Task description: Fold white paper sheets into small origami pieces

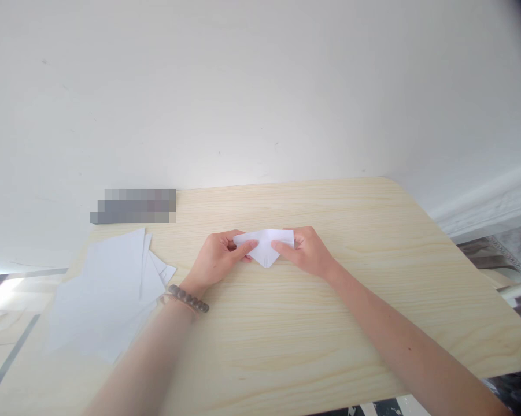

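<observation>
A small folded white paper (265, 243) with a point towards me lies near the middle of the light wooden table (351, 300). My left hand (217, 258) pinches its left end, thumb on top. My right hand (306, 251) pinches the right end the same way. A bead bracelet (188, 298) sits on my left wrist.
A loose pile of white paper sheets (108, 289) lies on the table's left side, overlapping its edge. A white wall (243, 92) stands right behind the table. The table's right edge drops off near a metal frame (518, 289).
</observation>
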The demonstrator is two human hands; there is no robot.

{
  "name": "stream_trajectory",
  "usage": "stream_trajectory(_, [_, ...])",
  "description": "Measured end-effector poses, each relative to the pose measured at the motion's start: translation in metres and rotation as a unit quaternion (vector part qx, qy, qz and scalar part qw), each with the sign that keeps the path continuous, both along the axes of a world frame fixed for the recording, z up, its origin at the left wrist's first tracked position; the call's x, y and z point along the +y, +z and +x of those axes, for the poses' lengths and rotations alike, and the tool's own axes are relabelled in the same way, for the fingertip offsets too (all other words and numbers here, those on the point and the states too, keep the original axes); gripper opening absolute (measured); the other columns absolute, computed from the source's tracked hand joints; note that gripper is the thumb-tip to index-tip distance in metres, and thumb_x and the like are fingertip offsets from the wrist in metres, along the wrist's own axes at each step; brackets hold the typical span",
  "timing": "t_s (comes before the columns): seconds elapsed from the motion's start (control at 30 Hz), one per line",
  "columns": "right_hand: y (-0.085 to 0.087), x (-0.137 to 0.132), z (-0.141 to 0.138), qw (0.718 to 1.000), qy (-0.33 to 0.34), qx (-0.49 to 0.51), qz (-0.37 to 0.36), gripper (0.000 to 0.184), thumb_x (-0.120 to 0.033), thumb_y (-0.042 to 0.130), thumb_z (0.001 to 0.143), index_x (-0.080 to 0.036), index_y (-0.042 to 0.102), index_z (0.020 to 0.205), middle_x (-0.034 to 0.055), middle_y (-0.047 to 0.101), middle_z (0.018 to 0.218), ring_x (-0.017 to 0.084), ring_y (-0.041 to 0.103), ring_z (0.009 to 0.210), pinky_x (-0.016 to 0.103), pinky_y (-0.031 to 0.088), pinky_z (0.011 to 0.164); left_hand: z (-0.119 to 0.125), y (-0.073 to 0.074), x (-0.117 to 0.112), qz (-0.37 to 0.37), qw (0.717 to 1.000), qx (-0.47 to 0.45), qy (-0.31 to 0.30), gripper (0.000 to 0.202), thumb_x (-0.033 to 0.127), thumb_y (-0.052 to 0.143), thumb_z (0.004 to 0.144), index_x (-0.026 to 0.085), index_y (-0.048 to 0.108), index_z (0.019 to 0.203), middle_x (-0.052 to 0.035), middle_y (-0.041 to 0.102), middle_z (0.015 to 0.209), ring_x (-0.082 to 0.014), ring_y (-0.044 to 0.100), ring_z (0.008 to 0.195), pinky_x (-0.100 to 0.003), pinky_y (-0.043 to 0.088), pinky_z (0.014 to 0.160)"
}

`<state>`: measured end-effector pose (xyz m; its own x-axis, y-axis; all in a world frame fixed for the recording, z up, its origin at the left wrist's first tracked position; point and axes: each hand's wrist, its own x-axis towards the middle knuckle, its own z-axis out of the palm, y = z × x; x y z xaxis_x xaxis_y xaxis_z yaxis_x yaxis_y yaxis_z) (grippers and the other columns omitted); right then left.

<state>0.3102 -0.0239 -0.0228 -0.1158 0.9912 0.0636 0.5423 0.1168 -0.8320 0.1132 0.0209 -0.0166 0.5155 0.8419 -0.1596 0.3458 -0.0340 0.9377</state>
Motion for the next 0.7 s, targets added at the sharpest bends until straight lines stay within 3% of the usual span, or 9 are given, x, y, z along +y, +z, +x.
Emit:
stream_trajectory(0.17, [0.004,0.002,0.011,0.997,0.063,-0.019,-0.031,0.027,-0.028,0.046,0.078,-0.016,0.046,0.054,-0.004,0.036,0.051,0.007,0.031,0.048,0.022,0.022,0.045,-0.006,-0.001,0.004,-0.003,0.999,-0.012,-0.038,0.031,0.044,0.058,0.078,0.015,0.068,0.081,-0.0046,0.07,0.078,-0.0183,0.064,0.071,-0.025,0.047,0.063])
stream_trajectory(0.27, [0.008,0.003,0.018,0.992,0.097,-0.007,-0.079,0.024,-0.028,0.045,0.078,-0.016,0.053,0.059,-0.0048,0.033,0.05,0.006,0.027,0.046,0.021,0.02,0.044,-0.008,-0.002,0.006,-0.008,0.999,-0.018,-0.041,0.032,0.044,0.057,0.077,0.014,0.067,0.081,-0.0054,0.07,0.078,-0.0187,0.063,0.07,-0.027,0.048,0.063])
stream_trajectory(0.47, [0.013,0.004,0.028,0.976,0.167,0.008,-0.141,0.032,-0.03,0.041,0.082,-0.017,0.07,0.083,-0.0024,0.05,0.059,0.007,0.03,0.048,0.021,0.024,0.046,-0.01,-0.001,0.009,-0.017,0.998,-0.024,-0.054,0.03,0.042,0.058,0.078,0.014,0.067,0.078,-0.0057,0.07,0.074,-0.0179,0.062,0.068,-0.027,0.047,0.062])
stream_trajectory(0.7, [0.017,0.003,0.033,0.974,0.158,0.058,-0.151,0.025,-0.025,0.049,0.076,-0.019,0.073,0.076,0.0001,0.067,0.065,0.011,0.047,0.055,0.022,0.035,0.05,-0.009,0.001,0.008,-0.013,0.998,-0.013,-0.056,0.032,0.044,0.057,0.077,0.014,0.068,0.077,-0.0052,0.069,0.07,-0.0177,0.061,0.066,-0.027,0.048,0.061])
